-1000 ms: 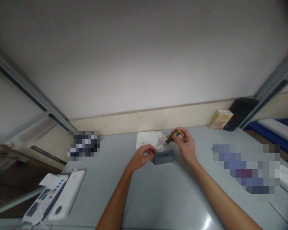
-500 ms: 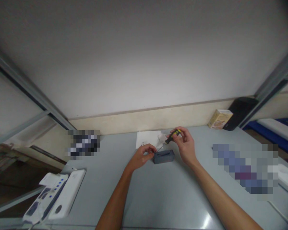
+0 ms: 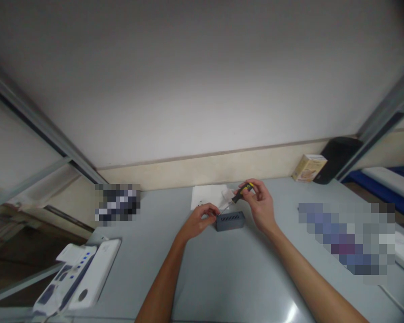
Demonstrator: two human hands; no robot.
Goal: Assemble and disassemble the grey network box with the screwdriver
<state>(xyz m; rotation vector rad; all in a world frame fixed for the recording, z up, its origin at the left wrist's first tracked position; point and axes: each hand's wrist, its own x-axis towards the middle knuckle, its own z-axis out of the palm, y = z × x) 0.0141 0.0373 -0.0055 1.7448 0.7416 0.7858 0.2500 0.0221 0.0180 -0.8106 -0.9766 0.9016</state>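
Observation:
A black-and-yellow screwdriver [image 3: 243, 192] is in my right hand [image 3: 263, 207], whose fingers are wrapped round its handle. Its thin shaft slants down and left over a dark grey box [image 3: 230, 223] with a row of slots along its top. My left hand [image 3: 202, 220] is at the box's left end, thumb and fingers closed in a pinch by the screwdriver's tip. Whatever sits between those fingertips is too small to make out. Behind the hands lies a sheet of white paper [image 3: 207, 194] with several tiny dark bits on it. A small clear wrapper [image 3: 228, 194] rests on the paper's right part.
The grey table [image 3: 222, 278] runs back to the wall. At the left edge lie a white power strip [image 3: 65, 278] and a long white device [image 3: 97, 273]. A yellow box [image 3: 309, 168] and a black speaker-like object [image 3: 336, 157] stand at the back right. Two areas are blurred out.

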